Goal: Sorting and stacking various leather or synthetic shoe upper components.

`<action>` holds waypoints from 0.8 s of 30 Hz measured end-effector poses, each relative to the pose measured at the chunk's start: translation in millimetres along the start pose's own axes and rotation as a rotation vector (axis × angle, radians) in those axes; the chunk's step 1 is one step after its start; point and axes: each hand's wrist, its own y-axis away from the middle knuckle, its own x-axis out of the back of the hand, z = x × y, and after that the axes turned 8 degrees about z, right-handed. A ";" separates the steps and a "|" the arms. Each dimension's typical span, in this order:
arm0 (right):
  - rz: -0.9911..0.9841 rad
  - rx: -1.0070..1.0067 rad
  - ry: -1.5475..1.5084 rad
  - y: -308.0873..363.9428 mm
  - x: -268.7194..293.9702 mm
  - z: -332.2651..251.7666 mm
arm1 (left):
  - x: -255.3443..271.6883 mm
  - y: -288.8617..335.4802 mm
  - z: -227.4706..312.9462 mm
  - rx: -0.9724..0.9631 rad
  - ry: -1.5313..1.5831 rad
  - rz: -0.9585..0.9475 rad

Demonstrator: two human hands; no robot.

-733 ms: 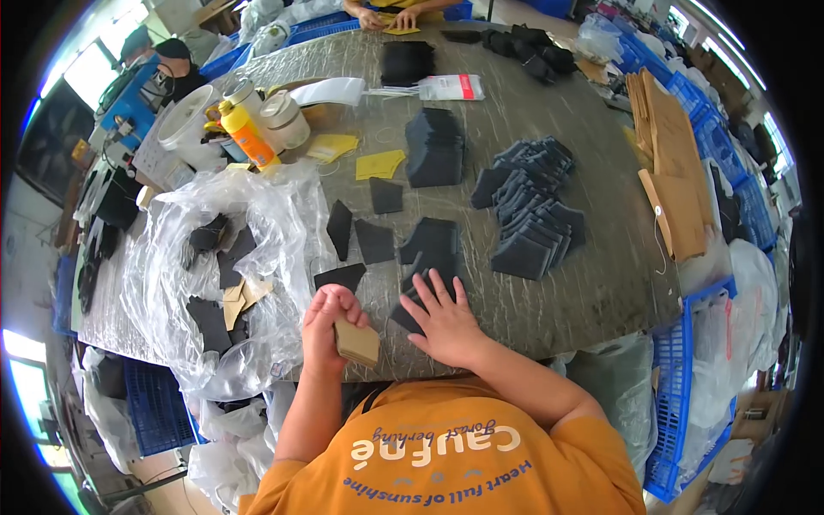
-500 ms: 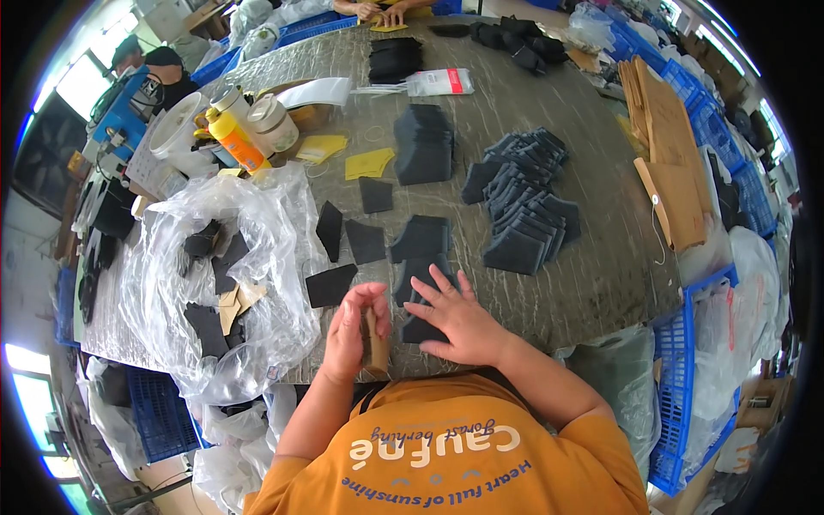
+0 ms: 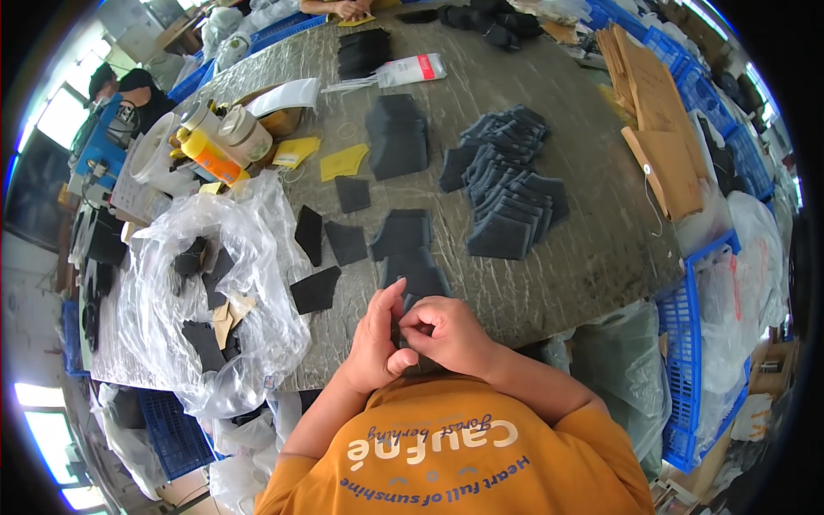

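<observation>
Two bare hands meet at the near edge of a grey table [image 3: 601, 223], directly in front of a person in an orange shirt [image 3: 446, 446]. The left hand [image 3: 372, 339] points its fingers up and away, thumb apart from them; whether it grips anything cannot be told, as the space inside the palm is largely hidden. Beside it, the right hand [image 3: 451, 333] curls its fingers, thumb and forefinger drawn together next to the left palm; whether something is pinched there is also unclear.

Just beyond the fingertips lies a dark panel [image 3: 414, 268], its near edge partly covered by the hands, with another panel [image 3: 402, 230] overlapping it at the far side. Four smaller dark pieces [image 3: 315, 290] lie separately to the left and farther up. Beyond them sit a neat stack [image 3: 397, 137] of dark panels and, to its right, a fanned pile [image 3: 502, 233] of similar ones.

Two groups of yellow pieces [image 3: 345, 162] rest near an orange bottle [image 3: 210, 154] and several tubs. A clear plastic bag [image 3: 163, 240] spreads at left, dark and tan scraps showing within it. Folded brown paper [image 3: 665, 163] lines the right edge, above a blue crate [image 3: 682, 369]. Across the table, a co-worker's hands [image 3: 352, 10] touch another yellow piece.
</observation>
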 end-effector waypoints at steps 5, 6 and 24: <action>-0.022 -0.223 -0.298 1.7 -3.1 -4.1 | -2.8 3.2 -2.5 0.024 0.203 0.037; -0.022 -0.223 -0.299 1.8 -4.7 -3.4 | -2.4 2.9 0.2 0.028 0.235 0.058; -0.016 -0.345 -0.714 9.6 -17.3 32.3 | 27.6 -19.5 38.8 -0.380 -0.501 -0.058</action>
